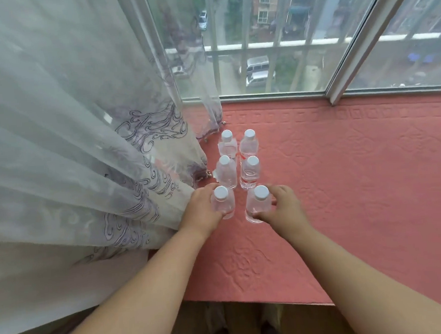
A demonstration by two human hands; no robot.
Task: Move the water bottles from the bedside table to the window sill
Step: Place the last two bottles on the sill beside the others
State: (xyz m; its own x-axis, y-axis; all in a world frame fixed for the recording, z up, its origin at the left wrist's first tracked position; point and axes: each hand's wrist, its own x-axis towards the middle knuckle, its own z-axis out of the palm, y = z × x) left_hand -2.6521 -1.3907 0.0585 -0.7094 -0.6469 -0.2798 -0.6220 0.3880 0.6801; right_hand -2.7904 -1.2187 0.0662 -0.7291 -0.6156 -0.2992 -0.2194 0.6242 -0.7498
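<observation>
While six clear water bottles stand upright in two rows on the pink-covered window sill, your left hand wraps its fingers around the nearest left bottle and your right hand grips the nearest right bottle. The other four bottles stand just behind them, beside the sheer curtain.

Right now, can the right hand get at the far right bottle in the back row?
Probably not directly. The right hand grips the near right bottle, and the middle right bottle stands before the far right bottle. From the open right side, likely yes.
</observation>
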